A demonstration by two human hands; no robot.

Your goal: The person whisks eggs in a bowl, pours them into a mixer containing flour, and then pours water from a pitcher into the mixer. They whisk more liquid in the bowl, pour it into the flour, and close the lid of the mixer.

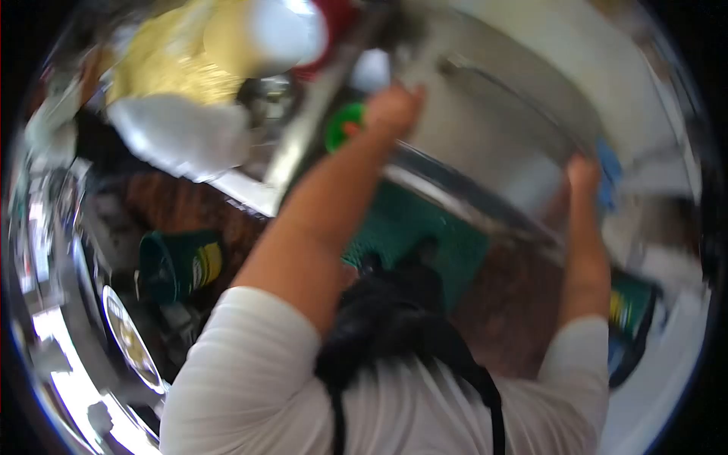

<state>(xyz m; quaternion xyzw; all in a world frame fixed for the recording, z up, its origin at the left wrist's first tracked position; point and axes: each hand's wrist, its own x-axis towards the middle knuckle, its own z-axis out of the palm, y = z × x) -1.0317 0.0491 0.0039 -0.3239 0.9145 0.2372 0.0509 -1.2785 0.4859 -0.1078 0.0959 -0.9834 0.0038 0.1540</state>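
Note:
My left hand [394, 111] reaches forward over the left side of a grey metal basin or panel [485, 129]. Motion blur smears its fingers, so what they hold, if anything, does not show. Just left of it sits a green container [345, 127] with something red inside, and a blurred white item [371, 70] lies beyond. On the right, my right hand [582, 174] is at the side of the grey metal, close to a blue cloth-like piece [608, 174]. Its fingers are blurred too. A dark curved bar [523, 98] crosses the metal between both hands.
At upper left are a yellow wrapped bundle [174, 57], a white plastic bag [182, 133] and a white round container [284, 34]. A green bucket [171, 265] lies on the floor at left; another [629, 307] is at right. A green mat [455, 243] is underfoot.

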